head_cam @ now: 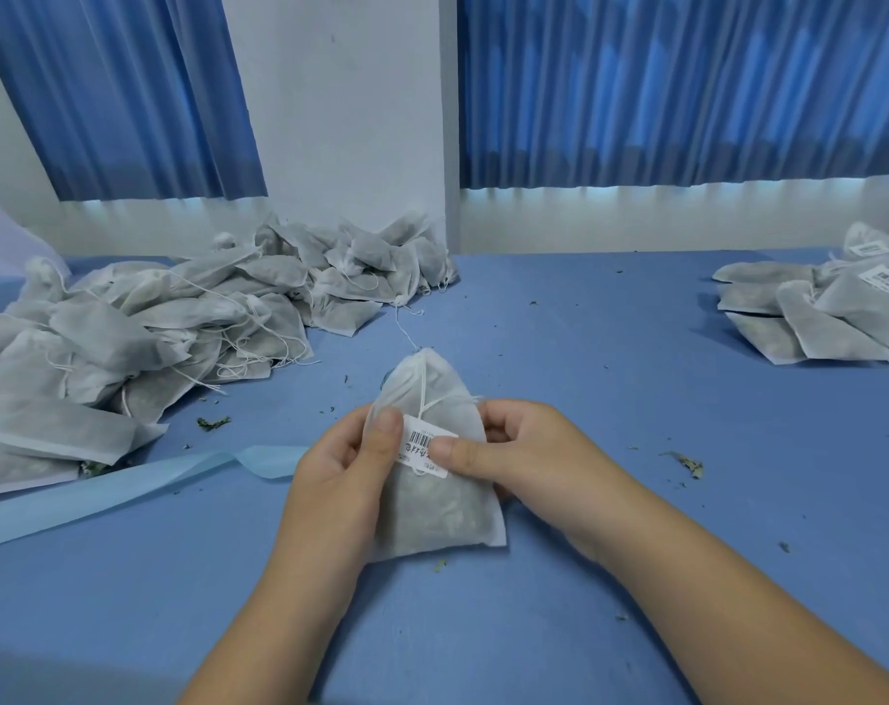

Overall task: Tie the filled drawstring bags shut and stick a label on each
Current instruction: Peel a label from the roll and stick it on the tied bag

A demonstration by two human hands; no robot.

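We see a soft, pillow-shaped bag (432,506) of thin white non-woven fabric held just above the blue table (610,424), with dark leafy filling showing through. Its gathered neck is cinched by a thin white drawstring (424,394). The left hand (340,475) and the right hand (518,450) each grip a side of the bag, fingers curled behind it. The right thumb presses a small white rectangular barcode label (422,446) flat on its front. A rumpled heap of similar bags (152,323) lies to the left and a labelled stack (819,307) to the right. A smooth pale-blue strip (126,488) curls across the table among dry leaf crumbs (689,464).
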